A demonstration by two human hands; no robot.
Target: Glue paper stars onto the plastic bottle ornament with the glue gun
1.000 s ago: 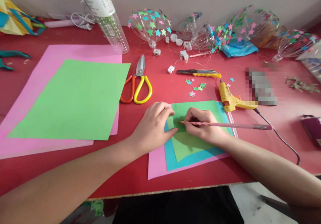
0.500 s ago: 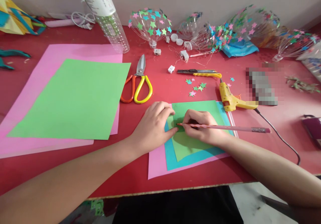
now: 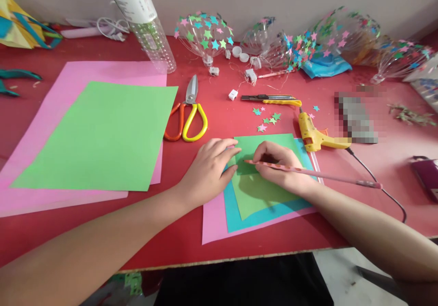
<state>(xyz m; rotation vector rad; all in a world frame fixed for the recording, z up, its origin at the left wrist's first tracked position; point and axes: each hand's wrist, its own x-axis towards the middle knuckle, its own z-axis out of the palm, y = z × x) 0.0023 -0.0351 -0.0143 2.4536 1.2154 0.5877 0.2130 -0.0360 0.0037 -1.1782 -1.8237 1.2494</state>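
Observation:
My right hand pinches a pink pencil. Its tip is over a darker green paper, and I cannot tell whether it touches. That paper lies on a lighter green sheet, stacked over a blue sheet and a pink sheet. With fingers outstretched, my left hand rests at the left edge of the stack, its fingertips on the green paper. Red-and-yellow-handled scissors lie beyond my left hand. A yellow glue gun lies just past the stack's right side.
Large green and pink sheets lie at left. Behind are a plastic bottle, a cutter knife, small paper stars and star-covered clear plastic pieces. The glue gun's cord trails right. The red table's front edge is near.
My right hand has lifted slightly and shifted right, drawing the pencil tip away from my left thumb. My left thumb has moved up a little; its fingers stay on the paper.

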